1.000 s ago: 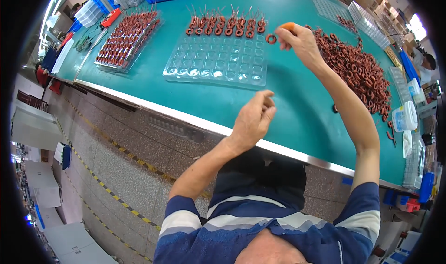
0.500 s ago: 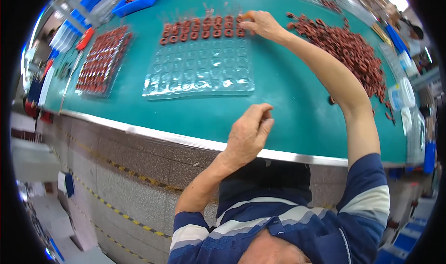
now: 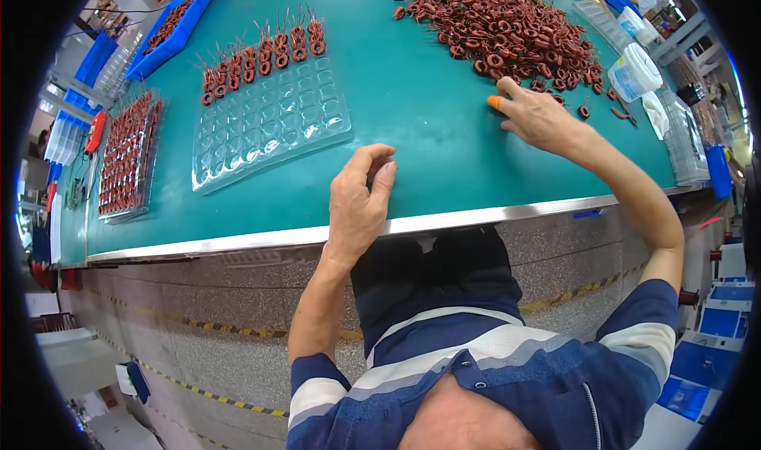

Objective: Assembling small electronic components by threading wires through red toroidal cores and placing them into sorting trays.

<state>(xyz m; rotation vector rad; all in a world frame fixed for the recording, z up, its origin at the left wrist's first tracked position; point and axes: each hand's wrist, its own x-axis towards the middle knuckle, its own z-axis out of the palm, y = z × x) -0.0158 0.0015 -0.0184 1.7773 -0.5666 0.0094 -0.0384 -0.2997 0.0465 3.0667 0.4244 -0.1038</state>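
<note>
At the near edge of a big heap of red-brown ring-shaped coils (image 3: 515, 34) is my right hand (image 3: 541, 119), its fingers stretched and apart. One finger wears an orange cover. I see no coil between those fingers. My left hand (image 3: 358, 200) hovers near the table's front edge, loosely curled, with a gap between thumb and forefinger and nothing visible in it. Beyond it lies a clear plastic tray (image 3: 265, 129) with round pockets. Coils with upright wire leads (image 3: 250, 66) fill the tray's far rows; its nearer pockets hold none.
To the left stand stacked clear trays full of coils (image 3: 129, 157), with a red-handled tool (image 3: 96, 131) beside them. A blue bin (image 3: 178, 34) of coils sits at the back left. White tubs (image 3: 634, 74) and a white cloth (image 3: 656, 116) are at the right. The metal-edged table (image 3: 444, 222) ends before me.
My right hand has left the tray's far right corner and moved right to the heap. My left hand still hovers near the front edge. The whole view has turned.
</note>
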